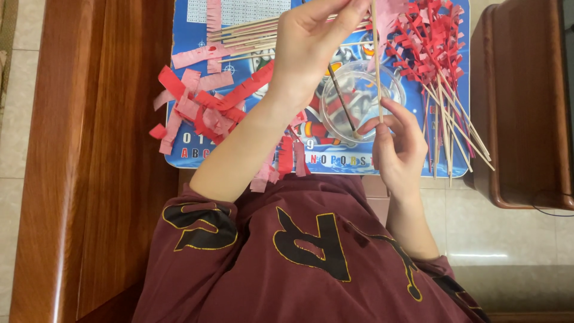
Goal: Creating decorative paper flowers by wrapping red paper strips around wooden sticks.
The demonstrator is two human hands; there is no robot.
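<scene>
My right hand (397,146) pinches the lower end of a thin wooden skewer (376,66) that stands nearly upright over a clear round bowl (391,90). My left hand (314,36) grips the skewer's upper end, where a pink fringed paper strip (387,15) is wound. A brush (342,98) rests inside the bowl. Both hands work above a blue picture board (179,36).
Loose red and pink fringed paper strips (197,104) lie on the board's left. Bare skewers (245,33) lie at the top. A pile of finished red paper-wrapped skewers (433,54) lies at the right. Wooden furniture (520,101) stands on the right, a wooden surface (95,149) on the left.
</scene>
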